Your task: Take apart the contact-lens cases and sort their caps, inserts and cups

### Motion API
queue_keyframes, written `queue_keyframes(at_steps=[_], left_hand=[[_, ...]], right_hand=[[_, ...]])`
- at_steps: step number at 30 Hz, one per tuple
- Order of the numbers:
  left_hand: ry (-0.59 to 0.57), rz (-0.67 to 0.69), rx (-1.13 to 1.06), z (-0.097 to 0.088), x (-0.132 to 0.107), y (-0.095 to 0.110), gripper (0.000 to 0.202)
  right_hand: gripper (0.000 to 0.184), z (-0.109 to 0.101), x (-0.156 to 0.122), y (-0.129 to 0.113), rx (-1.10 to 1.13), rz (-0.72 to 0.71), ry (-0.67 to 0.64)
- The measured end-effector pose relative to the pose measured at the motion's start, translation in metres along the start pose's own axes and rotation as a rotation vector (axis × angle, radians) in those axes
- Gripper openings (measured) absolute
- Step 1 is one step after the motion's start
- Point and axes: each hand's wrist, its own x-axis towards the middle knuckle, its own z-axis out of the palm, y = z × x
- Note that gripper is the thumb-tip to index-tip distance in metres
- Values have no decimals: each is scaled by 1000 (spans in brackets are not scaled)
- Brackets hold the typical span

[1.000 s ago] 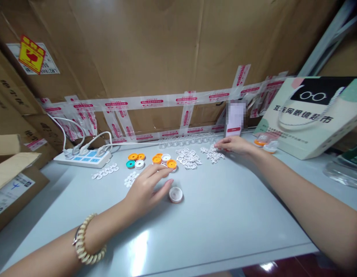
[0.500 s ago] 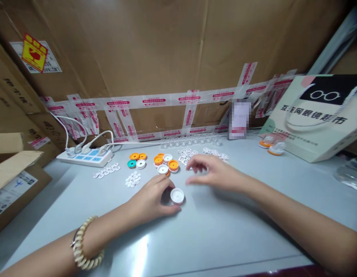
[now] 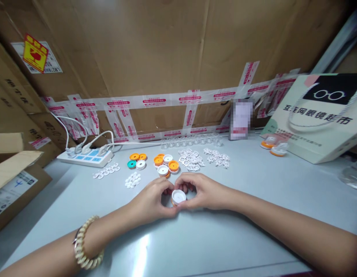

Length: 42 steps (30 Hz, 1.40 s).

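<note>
A small round white cup-shaped plastic part with an orange base rests low over the table, its hollow side up. My left hand curves round its left side, thumb in front and fingers behind. From the right, my right hand grips the same part between thumb and curled fingers. Behind the hands lies a cluster of orange and white round parts. White openwork pieces are spread just beyond my right hand, with a second pile of them farther right.
Small white discs and more round parts lie at left, near a power strip. Clear rings line the back by a phone. Two orange-and-white assemblies stand before a paper bag.
My right hand has moved left and down from near the white openwork pieces and now grips the round part. My left hand has stayed almost in place around it.
</note>
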Motion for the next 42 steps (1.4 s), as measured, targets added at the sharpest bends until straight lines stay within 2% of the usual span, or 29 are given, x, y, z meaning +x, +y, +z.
queue_keyframes(at_steps=[3,6,8,10,12,15,18,21,27,32,36,39,42], left_hand=[[-26,-37,-13,-2,0,3,18],[-45,-62,-54,-4,-1,5,21],[-55,-68,-75,-5,-2,5,23],[-57,-65,-83,-5,-3,4,23],[-57,-58,-87,-5,-4,3,23],[-58,-53,-91,-6,-4,3,24],[-66,-55,-96,-7,-5,3,23],[-70,-53,-95,-8,-5,2,22],[-74,-63,-98,-7,-4,2,24],[-66,-57,-105,-7,-5,2,25],[-61,-53,-104,-6,-5,2,24],[-58,-45,-117,-6,-5,1,24],[-59,-8,-132,-7,-6,2,27]], right_hand=[[24,-7,0,-2,117,35,69],[27,-20,6,0,200,67,223],[32,-31,18,3,171,95,343],[35,-40,37,6,84,124,390],[31,-45,61,8,-31,135,320],[32,-45,98,10,-198,159,146],[35,-39,126,14,-286,222,93],[35,-33,139,19,-297,250,59],[30,-29,136,18,-270,262,10],[20,-29,131,12,-198,246,54],[22,-29,127,11,-137,234,102],[22,-29,112,6,-64,141,221],[16,-25,79,-2,67,-33,330]])
